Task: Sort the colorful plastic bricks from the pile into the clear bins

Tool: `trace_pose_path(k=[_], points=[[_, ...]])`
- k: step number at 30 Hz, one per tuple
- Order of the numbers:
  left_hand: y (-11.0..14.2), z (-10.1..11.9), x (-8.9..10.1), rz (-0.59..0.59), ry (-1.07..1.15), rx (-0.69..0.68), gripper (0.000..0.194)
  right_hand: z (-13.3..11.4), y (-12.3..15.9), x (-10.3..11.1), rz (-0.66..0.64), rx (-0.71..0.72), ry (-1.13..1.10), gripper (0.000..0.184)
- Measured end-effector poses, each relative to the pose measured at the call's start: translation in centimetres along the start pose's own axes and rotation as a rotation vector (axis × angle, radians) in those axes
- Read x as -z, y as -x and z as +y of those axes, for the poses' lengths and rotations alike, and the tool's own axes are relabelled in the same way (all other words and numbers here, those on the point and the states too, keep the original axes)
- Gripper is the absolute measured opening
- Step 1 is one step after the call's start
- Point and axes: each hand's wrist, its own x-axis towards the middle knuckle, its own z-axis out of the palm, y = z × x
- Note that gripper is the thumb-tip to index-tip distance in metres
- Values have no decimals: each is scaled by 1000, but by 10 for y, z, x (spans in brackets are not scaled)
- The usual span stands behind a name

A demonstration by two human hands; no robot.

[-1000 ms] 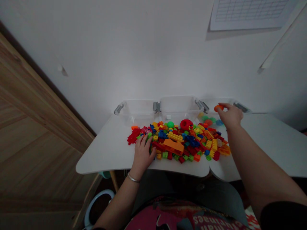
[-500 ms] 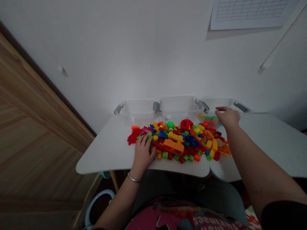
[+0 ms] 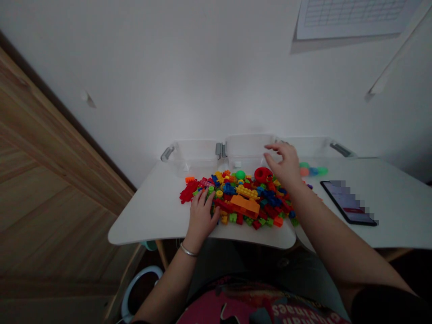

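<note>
A heap of coloured plastic building blocks (image 3: 248, 198) covers the middle of the white table (image 3: 151, 211). My left hand (image 3: 200, 218) lies flat on the table at the heap's left edge, fingers stretched out and touching the blocks. My right hand (image 3: 285, 164) hovers with spread, empty fingers above the heap's far right part, close to a red ring-shaped piece (image 3: 262, 174) and a green ball (image 3: 240, 175). Three clear plastic bins stand along the wall: left bin (image 3: 192, 155), middle bin (image 3: 248, 150), and right bin (image 3: 312, 148) holding a few coloured balls (image 3: 312, 171).
A phone (image 3: 347, 208) with a lit screen lies on the table to the right of my arm. A wooden door panel (image 3: 47, 180) fills the left side. A sheet with a grid (image 3: 354, 18) hangs on the wall above. A round pale-rimmed object (image 3: 135, 288) is on the floor under the table.
My right hand let go of the orange piece at the right bin and swung left, empty, to above the block heap. The phone came into sight. My left hand stayed put.
</note>
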Motion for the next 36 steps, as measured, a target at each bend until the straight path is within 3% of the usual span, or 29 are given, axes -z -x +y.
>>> trace_pose_path(k=[3,7,11,16,28,36], points=[[0,0,0,-2,2,4,48,-11,9,-19,-217,55,13,30],[-1,-1,-1,6,12,-6,48,-22,17,-37,-465,27,156,35],[0,-1,-1,13,15,-4,48,-37,19,-48,-585,20,341,41],[0,0,-1,21,18,0,47,-47,17,-56,-652,33,478,40],[0,0,2,19,1,-13,46,-43,18,-62,-707,34,575,39],[0,0,0,16,-6,-15,47,-39,19,-57,-585,46,448,32]])
